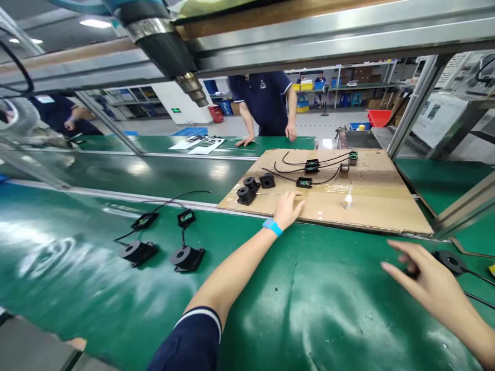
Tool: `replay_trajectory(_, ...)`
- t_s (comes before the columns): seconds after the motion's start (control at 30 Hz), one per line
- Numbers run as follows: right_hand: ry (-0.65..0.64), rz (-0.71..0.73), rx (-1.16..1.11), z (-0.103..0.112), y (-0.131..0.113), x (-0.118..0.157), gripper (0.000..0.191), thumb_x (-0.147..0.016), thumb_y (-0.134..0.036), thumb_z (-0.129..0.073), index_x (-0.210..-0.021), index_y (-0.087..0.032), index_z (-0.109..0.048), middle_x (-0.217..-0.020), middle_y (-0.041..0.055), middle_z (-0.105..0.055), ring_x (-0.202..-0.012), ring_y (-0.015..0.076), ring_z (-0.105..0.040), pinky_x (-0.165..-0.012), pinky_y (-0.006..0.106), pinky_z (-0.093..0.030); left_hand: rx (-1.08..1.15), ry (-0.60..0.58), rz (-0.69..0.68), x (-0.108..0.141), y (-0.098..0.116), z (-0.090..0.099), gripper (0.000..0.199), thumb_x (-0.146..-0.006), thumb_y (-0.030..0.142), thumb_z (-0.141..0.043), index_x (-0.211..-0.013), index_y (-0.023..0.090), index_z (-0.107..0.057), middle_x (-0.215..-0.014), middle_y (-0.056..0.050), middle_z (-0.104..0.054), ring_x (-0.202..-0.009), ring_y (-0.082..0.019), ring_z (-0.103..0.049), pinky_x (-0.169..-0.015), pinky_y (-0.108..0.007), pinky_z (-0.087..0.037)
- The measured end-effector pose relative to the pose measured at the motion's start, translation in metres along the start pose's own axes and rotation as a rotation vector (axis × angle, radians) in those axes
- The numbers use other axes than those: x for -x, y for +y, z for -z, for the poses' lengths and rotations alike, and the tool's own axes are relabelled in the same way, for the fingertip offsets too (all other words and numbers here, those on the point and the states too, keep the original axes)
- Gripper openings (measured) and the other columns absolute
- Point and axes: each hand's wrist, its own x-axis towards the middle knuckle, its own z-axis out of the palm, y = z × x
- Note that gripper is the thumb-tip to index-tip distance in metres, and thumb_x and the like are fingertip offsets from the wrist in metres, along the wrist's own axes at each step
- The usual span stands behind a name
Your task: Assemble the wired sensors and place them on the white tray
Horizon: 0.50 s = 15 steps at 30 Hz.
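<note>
Green bench (247, 319) bears cardboard (382, 193); at its edge the left hand (286, 210) lies released, near black housings (245, 196); whether the blurred right hand (433, 275) grasps anything, I cannot tell.

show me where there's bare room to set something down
A wide free patch of green mat lies between the left forearm and right hand, below the cardboard. The cardboard also has room right of the bottle. Crowded: the cardboard's back, with wired boards; its left edge, with loose housings; the mat's left, with wired housings.
</note>
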Motion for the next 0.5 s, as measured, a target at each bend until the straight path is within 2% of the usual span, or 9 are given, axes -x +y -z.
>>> replay_trajectory(0.03, -0.013, -0.089, -0.063, -0.013, -0.007, -0.032, 0.062, -0.086, -0.070, -0.060, -0.127, -0.024, -0.065, -0.100, 0.0114, -0.069, -0.078, 0.0276, -0.067, -0.069, 0.044, -0.057, -0.005, 0.001, -0.001, 0.001, -0.001, 0.000, 0.025, -0.099, 0.030, -0.058, -0.121, 0.018, -0.058, -0.120, -0.012, -0.064, -0.118, -0.028, -0.059, -0.108, -0.047, -0.047)
replay_trajectory(0.07, -0.007, -0.116, -0.077, -0.027, -0.012, -0.063, 0.068, -0.085, -0.071, -0.061, -0.130, -0.021, -0.063, -0.101, 0.0127, -0.069, -0.080, 0.0275, -0.067, -0.075, 0.045, -0.058, -0.006, -0.003, -0.008, 0.003, -0.001, -0.001, 0.026, -0.098, 0.030, -0.059, -0.121, 0.018, -0.058, -0.120, -0.012, -0.064, -0.117, -0.028, -0.059, -0.107, -0.046, -0.047)
replay_trajectory(0.13, 0.011, -0.148, -0.082, -0.056, -0.018, -0.118, 0.070, -0.083, -0.067, -0.068, -0.133, -0.018, -0.060, -0.119, 0.0161, -0.066, -0.086, 0.0250, -0.067, -0.086, 0.046, -0.057, -0.004, -0.023, -0.032, 0.008, 0.002, -0.004, 0.028, -0.097, 0.032, -0.062, -0.122, 0.019, -0.057, -0.119, -0.011, -0.064, -0.117, -0.028, -0.060, -0.106, -0.046, -0.048)
replay_trajectory(0.17, 0.016, -0.168, -0.078, -0.070, -0.019, -0.138, 0.069, -0.082, -0.064, -0.071, -0.130, -0.017, -0.060, -0.121, 0.0165, -0.066, -0.085, 0.0234, -0.066, -0.088, 0.046, -0.056, -0.002, -0.036, -0.046, 0.011, 0.003, -0.005, 0.030, -0.096, 0.032, -0.063, -0.122, 0.020, -0.057, -0.120, -0.010, -0.064, -0.117, -0.028, -0.060, -0.106, -0.046, -0.049)
replay_trajectory(0.23, -0.009, -0.187, -0.076, -0.092, -0.020, -0.165, 0.050, -0.088, -0.057, -0.070, -0.117, -0.017, -0.065, -0.109, 0.0097, -0.069, -0.084, 0.0189, -0.066, -0.087, 0.043, -0.056, 0.006, -0.060, -0.075, 0.015, 0.004, -0.005, 0.031, -0.096, 0.033, -0.064, -0.123, 0.020, -0.057, -0.121, -0.010, -0.063, -0.117, -0.028, -0.060, -0.105, -0.046, -0.049)
replay_trajectory(0.3, -0.037, -0.193, -0.083, -0.103, -0.018, -0.176, 0.036, -0.095, -0.052, -0.065, -0.102, -0.017, -0.067, -0.096, 0.0037, -0.069, -0.082, 0.0155, -0.065, -0.084, 0.038, -0.056, 0.017, -0.083, -0.103, 0.017, 0.004, -0.004, 0.032, -0.096, 0.033, -0.063, -0.125, 0.020, -0.056, -0.123, -0.011, -0.062, -0.119, -0.029, -0.059, -0.106, -0.047, -0.048)
replay_trajectory(0.37, -0.032, -0.203, -0.096, -0.096, -0.010, -0.172, 0.034, -0.097, -0.050, -0.062, -0.096, -0.017, -0.068, -0.090, 0.0021, -0.069, -0.081, 0.0144, -0.065, -0.082, 0.036, -0.056, 0.033, -0.108, -0.131, 0.021, 0.003, -0.003, 0.033, -0.097, 0.035, -0.061, -0.126, 0.020, -0.055, -0.125, -0.011, -0.062, -0.120, -0.029, -0.058, -0.107, -0.048, -0.048)
replay_trajectory(0.4, -0.013, -0.212, -0.103, -0.085, -0.004, -0.166, 0.035, -0.097, -0.051, -0.063, -0.098, -0.016, -0.068, -0.091, 0.0026, -0.070, -0.081, 0.0147, -0.066, -0.082, 0.036, -0.057, 0.042, -0.124, -0.145, 0.023, 0.003, -0.003, 0.032, -0.098, 0.036, -0.060, -0.126, 0.021, -0.055, -0.125, -0.011, -0.062, -0.120, -0.029, -0.058, -0.107, -0.049, -0.047)
replay_trajectory(0.5, 0.080, -0.269, -0.106, -0.027, 0.026, -0.128, 0.044, -0.091, -0.057, -0.067, -0.109, -0.017, -0.071, -0.099, 0.0066, -0.075, -0.084, 0.0175, -0.069, -0.082, 0.037, -0.057, 0.077, -0.180, -0.183, 0.033, 0.003, -0.005, 0.032, -0.099, 0.041, -0.058, -0.126, 0.024, -0.057, -0.126, -0.010, -0.062, -0.120, -0.031, -0.058, -0.105, -0.051, -0.047)
